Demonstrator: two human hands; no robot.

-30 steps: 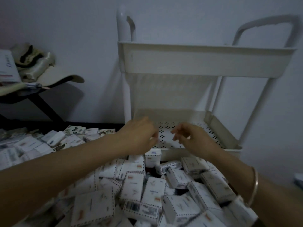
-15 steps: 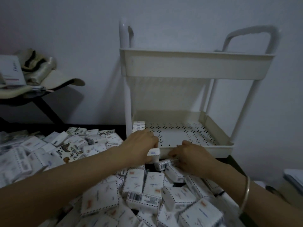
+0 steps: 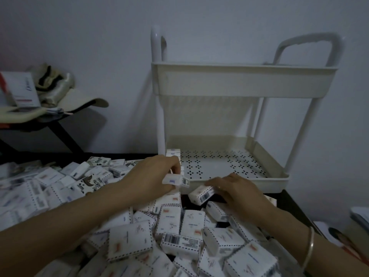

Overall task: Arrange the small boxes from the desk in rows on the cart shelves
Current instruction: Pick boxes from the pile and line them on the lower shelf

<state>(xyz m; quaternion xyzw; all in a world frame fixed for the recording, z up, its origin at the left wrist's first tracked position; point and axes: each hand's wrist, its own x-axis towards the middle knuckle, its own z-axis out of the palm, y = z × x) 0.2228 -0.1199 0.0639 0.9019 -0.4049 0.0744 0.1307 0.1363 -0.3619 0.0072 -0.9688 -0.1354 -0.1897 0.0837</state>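
Observation:
A heap of small white boxes (image 3: 129,238) with dashed borders covers the dark desk in front of me. A white two-shelf cart (image 3: 239,80) stands behind the heap. One small box (image 3: 173,152) stands in the back left corner of its perforated lower shelf (image 3: 229,166). My left hand (image 3: 153,176) grips a small white box (image 3: 174,179) just in front of the shelf's left end. My right hand (image 3: 237,191) curls over a barcoded box (image 3: 201,194) at the top of the heap, below the shelf's front wall.
A black side table (image 3: 40,124) at the left carries a larger box (image 3: 20,88), cloth and a cap. Papers and a printed sheet (image 3: 343,238) lie at the right edge. A bangle sits on my right wrist. The cart's upper shelf interior is hidden.
Both hands dropped from over the lower shelf to the heap. A box now stands in the shelf's back left corner. Each hand has taken hold of another box.

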